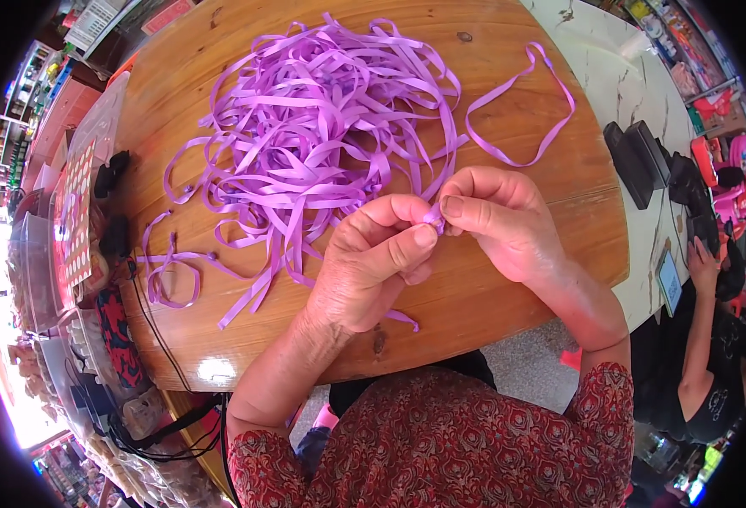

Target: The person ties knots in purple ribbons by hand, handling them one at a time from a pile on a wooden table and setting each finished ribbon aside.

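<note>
Both my hands meet over the near part of a wooden table, pinching a bunched bit of purple ribbon (433,218) between the fingertips. My left hand (377,254) has thumb and forefinger closed on it from the left. From the right, my right hand (504,216) grips the same spot with thumb and forefinger. Just beyond my hands lies a large tangled heap of purple ribbons (305,118), some with small knots. A single ribbon loop (570,89) with a knot rests apart at the right. A short ribbon end (405,319) shows below my left hand.
The wooden table (508,313) has a rounded near edge. A white marbled counter (589,42) adjoins it at the right, bearing black boxes (639,161). Dark cables (157,326) and clear plastic containers (38,262) line the left. At far right sits another person (703,356).
</note>
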The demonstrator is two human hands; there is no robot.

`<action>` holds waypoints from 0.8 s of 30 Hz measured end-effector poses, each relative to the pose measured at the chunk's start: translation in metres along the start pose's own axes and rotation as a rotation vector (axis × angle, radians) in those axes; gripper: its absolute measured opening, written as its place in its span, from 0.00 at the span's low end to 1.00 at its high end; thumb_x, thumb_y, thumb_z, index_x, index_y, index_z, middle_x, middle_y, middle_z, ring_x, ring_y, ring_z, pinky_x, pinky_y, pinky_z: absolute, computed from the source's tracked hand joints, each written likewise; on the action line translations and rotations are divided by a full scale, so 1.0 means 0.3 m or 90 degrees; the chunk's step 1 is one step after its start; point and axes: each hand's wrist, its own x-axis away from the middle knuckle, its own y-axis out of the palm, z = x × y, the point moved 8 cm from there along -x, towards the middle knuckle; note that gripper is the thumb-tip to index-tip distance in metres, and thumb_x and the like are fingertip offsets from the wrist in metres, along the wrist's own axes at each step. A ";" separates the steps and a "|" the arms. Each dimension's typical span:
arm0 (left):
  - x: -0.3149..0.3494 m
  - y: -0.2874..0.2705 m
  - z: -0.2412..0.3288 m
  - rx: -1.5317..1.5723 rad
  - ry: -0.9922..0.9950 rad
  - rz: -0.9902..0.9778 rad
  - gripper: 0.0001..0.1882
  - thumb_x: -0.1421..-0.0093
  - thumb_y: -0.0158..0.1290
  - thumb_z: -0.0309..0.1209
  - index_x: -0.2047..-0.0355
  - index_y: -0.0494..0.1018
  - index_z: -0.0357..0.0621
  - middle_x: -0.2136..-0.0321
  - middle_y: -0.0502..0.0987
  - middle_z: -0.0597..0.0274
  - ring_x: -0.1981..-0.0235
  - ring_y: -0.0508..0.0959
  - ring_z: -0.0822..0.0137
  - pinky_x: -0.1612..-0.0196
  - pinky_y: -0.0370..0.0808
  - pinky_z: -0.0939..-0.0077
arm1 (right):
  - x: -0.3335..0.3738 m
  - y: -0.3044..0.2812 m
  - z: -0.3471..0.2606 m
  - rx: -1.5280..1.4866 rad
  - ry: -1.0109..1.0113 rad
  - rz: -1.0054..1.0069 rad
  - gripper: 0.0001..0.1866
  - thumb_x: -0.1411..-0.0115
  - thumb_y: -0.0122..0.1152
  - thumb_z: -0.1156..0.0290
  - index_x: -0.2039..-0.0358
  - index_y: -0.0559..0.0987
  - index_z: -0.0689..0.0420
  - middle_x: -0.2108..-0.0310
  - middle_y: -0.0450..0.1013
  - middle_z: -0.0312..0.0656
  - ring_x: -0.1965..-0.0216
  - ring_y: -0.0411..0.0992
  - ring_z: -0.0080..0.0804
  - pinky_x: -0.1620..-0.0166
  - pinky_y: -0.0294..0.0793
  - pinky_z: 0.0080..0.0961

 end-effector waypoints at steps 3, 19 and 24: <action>0.002 -0.010 0.007 -0.070 0.019 0.034 0.08 0.40 0.52 0.25 0.60 0.73 0.43 0.73 0.71 0.70 0.79 0.59 0.80 0.76 0.57 0.84 | 0.007 0.003 -0.014 0.044 -0.021 0.024 0.04 0.41 0.58 0.73 0.68 0.75 0.61 0.73 0.71 0.33 0.70 0.65 0.17 0.65 0.65 0.16; 0.000 -0.040 0.010 0.049 0.029 0.099 0.05 0.40 0.52 0.26 0.63 0.73 0.41 0.77 0.69 0.75 0.81 0.57 0.81 0.78 0.53 0.85 | 0.031 0.074 -0.140 0.528 -0.421 -0.015 0.09 0.50 0.63 0.84 0.67 0.76 0.63 0.69 0.72 0.41 0.67 0.70 0.28 0.63 0.68 0.22; 0.000 -0.051 0.013 0.064 0.048 0.107 0.05 0.40 0.52 0.26 0.63 0.74 0.41 0.76 0.70 0.74 0.81 0.57 0.81 0.78 0.54 0.85 | 0.037 0.091 -0.141 0.543 -0.421 -0.027 0.10 0.51 0.65 0.83 0.68 0.76 0.64 0.71 0.72 0.40 0.69 0.70 0.29 0.65 0.68 0.22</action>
